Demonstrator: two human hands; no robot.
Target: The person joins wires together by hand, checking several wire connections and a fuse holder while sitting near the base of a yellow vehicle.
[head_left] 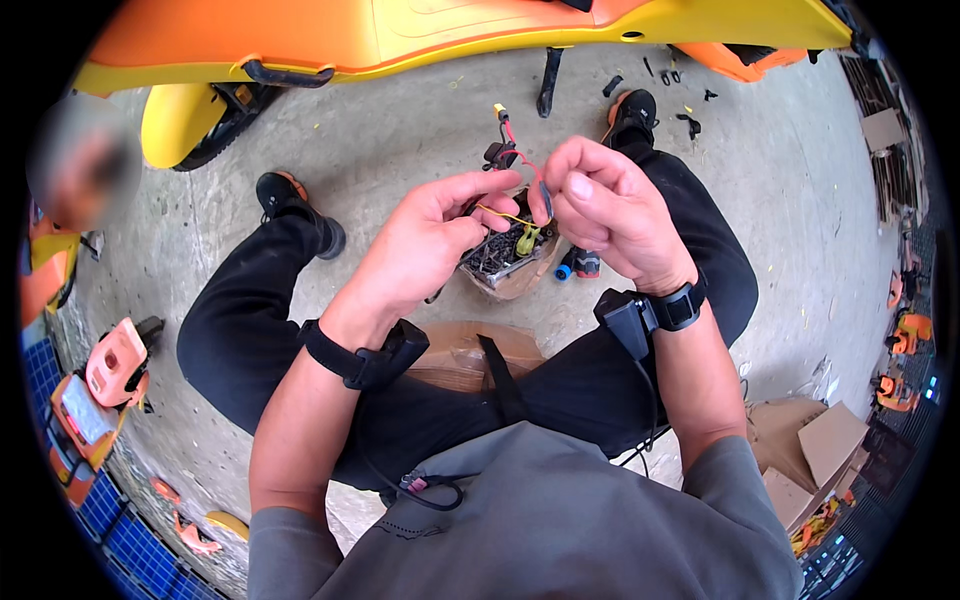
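Observation:
My left hand (440, 235) has curled fingers on a thin wire harness (508, 215) with yellow and dark leads. My right hand (600, 205) pinches a red wire with a small dark piece (544, 198) between thumb and forefinger. Above them are a yellow connector (501, 111) and a black holder (498, 154) on red wire. Below, between my legs, a cardboard container (510, 283) holds many small dark fasteners and a yellow-green tool (527, 239), partly hidden by my hands. Blue and red-black cylindrical items (566, 265) lie beside it.
An orange-yellow vehicle body (420, 35) spans the top. Cardboard (440, 340) is under me. Small black parts (688, 125) lie on the concrete floor. A blurred person (80, 160) and orange parts (115, 360) are at left; open boxes (830, 440) at right.

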